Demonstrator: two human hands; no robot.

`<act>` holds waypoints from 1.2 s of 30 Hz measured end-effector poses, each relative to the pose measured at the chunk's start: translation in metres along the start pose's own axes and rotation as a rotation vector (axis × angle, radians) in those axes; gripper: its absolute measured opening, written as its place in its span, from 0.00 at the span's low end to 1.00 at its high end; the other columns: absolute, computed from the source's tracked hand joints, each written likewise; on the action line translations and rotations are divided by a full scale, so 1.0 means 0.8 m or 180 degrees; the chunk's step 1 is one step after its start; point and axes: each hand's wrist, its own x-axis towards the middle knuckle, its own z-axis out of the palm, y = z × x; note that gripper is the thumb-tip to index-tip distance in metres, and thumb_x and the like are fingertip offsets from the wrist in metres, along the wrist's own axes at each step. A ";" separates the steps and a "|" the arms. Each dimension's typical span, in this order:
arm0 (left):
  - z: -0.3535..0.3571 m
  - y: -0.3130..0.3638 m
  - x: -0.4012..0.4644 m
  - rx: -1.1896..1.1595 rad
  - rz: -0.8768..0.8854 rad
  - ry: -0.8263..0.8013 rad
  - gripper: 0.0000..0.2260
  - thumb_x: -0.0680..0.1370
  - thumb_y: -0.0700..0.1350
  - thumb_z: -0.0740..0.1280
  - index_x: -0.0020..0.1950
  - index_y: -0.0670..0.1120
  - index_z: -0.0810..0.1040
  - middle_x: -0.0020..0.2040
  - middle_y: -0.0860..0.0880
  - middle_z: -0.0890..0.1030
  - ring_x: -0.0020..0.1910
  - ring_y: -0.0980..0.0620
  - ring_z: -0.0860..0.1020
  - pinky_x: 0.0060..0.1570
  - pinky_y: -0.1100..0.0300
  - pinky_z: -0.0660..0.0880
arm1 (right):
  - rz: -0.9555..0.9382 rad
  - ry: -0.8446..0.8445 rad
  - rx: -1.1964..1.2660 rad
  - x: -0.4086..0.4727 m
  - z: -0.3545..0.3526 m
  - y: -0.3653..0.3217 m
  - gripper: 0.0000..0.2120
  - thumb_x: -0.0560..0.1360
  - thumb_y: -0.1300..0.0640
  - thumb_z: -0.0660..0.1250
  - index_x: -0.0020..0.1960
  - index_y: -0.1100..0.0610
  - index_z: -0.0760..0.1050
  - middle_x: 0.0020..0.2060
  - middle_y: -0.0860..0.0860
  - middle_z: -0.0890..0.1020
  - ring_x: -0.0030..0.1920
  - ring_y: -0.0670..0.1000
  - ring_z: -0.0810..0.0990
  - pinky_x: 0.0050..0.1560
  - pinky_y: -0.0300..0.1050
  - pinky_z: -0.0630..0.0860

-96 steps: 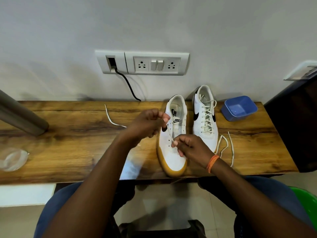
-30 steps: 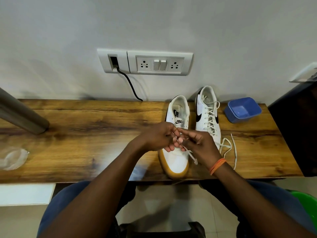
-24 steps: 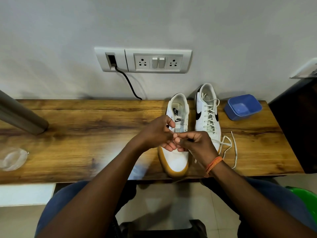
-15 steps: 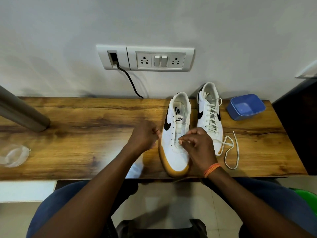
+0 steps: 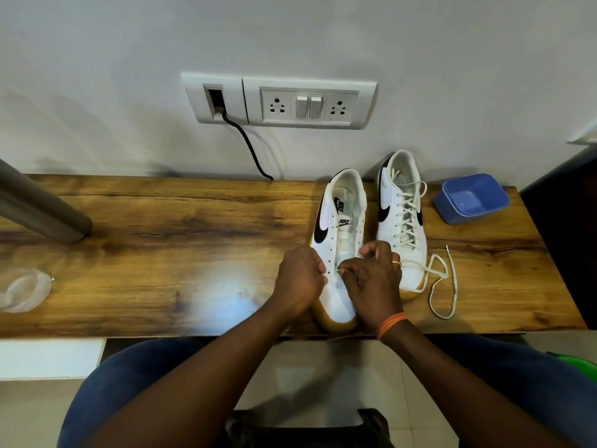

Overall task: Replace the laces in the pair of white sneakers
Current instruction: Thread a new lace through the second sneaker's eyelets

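Two white sneakers with black swooshes stand on a wooden table [image 5: 161, 240]. The left sneaker [image 5: 340, 227] has empty upper eyelets. My left hand [image 5: 300, 279] curls against its left side near the lowest eyelets, pinching a lace end there. My right hand [image 5: 371, 276] pinches a thin white lace [image 5: 339, 270] over the lowest eyelets. The right sneaker [image 5: 402, 221] is laced, and its loose lace ends [image 5: 442, 286] trail on the table to its right.
A blue plastic tub [image 5: 471, 198] sits at the far right by the wall. A clear glass dish [image 5: 22, 289] lies at the left edge. A grey pole [image 5: 42, 205] crosses the left side. A black cable [image 5: 248, 147] hangs from the wall socket.
My hands came down from in front of the tongue to the lowest eyelets. The left sneaker tilted so its left swoosh shows. The loose lace on the left of the table is gone.
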 end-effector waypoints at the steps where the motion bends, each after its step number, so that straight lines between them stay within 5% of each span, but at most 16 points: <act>1: 0.001 0.000 0.000 -0.0043 -0.0024 0.0032 0.09 0.70 0.36 0.76 0.37 0.46 0.79 0.37 0.49 0.81 0.36 0.50 0.81 0.42 0.53 0.82 | 0.0106 -0.0139 0.0102 0.005 0.000 0.001 0.05 0.71 0.59 0.74 0.38 0.50 0.83 0.51 0.52 0.69 0.55 0.56 0.72 0.53 0.49 0.69; 8: 0.000 -0.002 -0.002 -0.0467 -0.0205 0.0076 0.08 0.70 0.30 0.73 0.36 0.42 0.82 0.31 0.49 0.82 0.32 0.47 0.83 0.39 0.52 0.83 | 0.0792 -0.0979 0.0276 0.033 -0.009 -0.005 0.10 0.71 0.53 0.75 0.34 0.42 0.79 0.50 0.48 0.64 0.55 0.53 0.67 0.62 0.57 0.68; 19: 0.010 -0.012 -0.019 -0.1095 -0.0311 0.0371 0.05 0.74 0.32 0.71 0.41 0.41 0.83 0.34 0.48 0.83 0.34 0.54 0.82 0.40 0.58 0.83 | 0.1239 -0.1287 0.0259 0.041 -0.007 -0.022 0.12 0.71 0.51 0.74 0.31 0.44 0.77 0.55 0.49 0.61 0.60 0.57 0.67 0.67 0.55 0.67; 23: 0.019 -0.016 -0.024 -0.1154 -0.0244 0.0550 0.04 0.73 0.33 0.73 0.43 0.41 0.83 0.34 0.51 0.82 0.28 0.63 0.78 0.37 0.62 0.81 | 0.1066 -0.1821 0.0355 0.051 -0.020 -0.019 0.05 0.76 0.58 0.69 0.48 0.53 0.84 0.47 0.45 0.63 0.61 0.55 0.65 0.69 0.48 0.64; 26: 0.021 -0.017 -0.025 -0.1223 -0.0236 0.0573 0.04 0.73 0.33 0.72 0.43 0.41 0.83 0.33 0.52 0.82 0.27 0.63 0.78 0.38 0.61 0.82 | 0.1052 -0.1898 0.0199 0.055 -0.021 -0.021 0.04 0.77 0.57 0.68 0.47 0.51 0.82 0.56 0.52 0.63 0.63 0.59 0.64 0.68 0.45 0.65; 29: 0.022 -0.017 -0.023 -0.1201 -0.0219 0.0560 0.04 0.74 0.33 0.72 0.42 0.41 0.84 0.34 0.52 0.82 0.30 0.60 0.79 0.40 0.59 0.82 | 0.1121 -0.2001 0.0189 0.060 -0.014 -0.015 0.06 0.76 0.59 0.69 0.51 0.55 0.83 0.49 0.47 0.63 0.64 0.57 0.65 0.65 0.41 0.65; 31: 0.023 -0.016 -0.022 -0.1187 -0.0193 0.0540 0.04 0.74 0.33 0.71 0.42 0.41 0.84 0.34 0.51 0.82 0.31 0.57 0.80 0.40 0.59 0.82 | 0.1051 -0.2005 0.0140 0.062 -0.014 -0.014 0.05 0.75 0.58 0.71 0.49 0.54 0.83 0.46 0.44 0.63 0.62 0.54 0.66 0.68 0.45 0.65; 36: 0.026 -0.022 -0.022 -0.1167 -0.0085 0.0541 0.05 0.75 0.34 0.70 0.43 0.41 0.84 0.34 0.48 0.83 0.31 0.57 0.79 0.39 0.60 0.80 | 0.0914 -0.2128 -0.0078 0.069 -0.008 -0.009 0.10 0.71 0.52 0.76 0.35 0.43 0.77 0.62 0.55 0.64 0.63 0.58 0.69 0.69 0.51 0.68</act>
